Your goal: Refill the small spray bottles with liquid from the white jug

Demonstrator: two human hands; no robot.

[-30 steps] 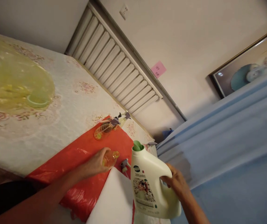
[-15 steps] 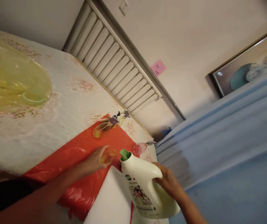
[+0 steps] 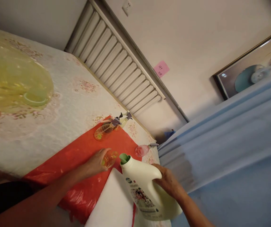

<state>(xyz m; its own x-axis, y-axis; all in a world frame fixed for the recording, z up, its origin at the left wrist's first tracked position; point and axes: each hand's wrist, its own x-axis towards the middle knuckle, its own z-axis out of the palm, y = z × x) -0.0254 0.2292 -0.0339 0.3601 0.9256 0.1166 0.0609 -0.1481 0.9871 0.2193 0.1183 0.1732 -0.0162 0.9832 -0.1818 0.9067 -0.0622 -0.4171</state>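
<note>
My right hand (image 3: 167, 182) grips the handle of a large white detergent jug (image 3: 145, 190) with a green spout. The jug is tilted to the left, its spout close to a small clear orange bottle (image 3: 109, 159). My left hand (image 3: 94, 163) holds that open bottle upright on a red plastic sheet (image 3: 83, 157). The sheet lies over a patterned table (image 3: 62, 116).
Two spray bottles (image 3: 108, 127) lie at the far end of the red sheet, and a pink one (image 3: 143, 149) lies near the table's corner. A yellow-green translucent cover (image 3: 12, 82) sits at left. White foam board (image 3: 113, 201) is below the jug. Blue cloth (image 3: 225, 142) fills the right.
My right hand has swung the jug left and tipped it, bringing the green spout next to the small bottle. My left hand has barely moved.
</note>
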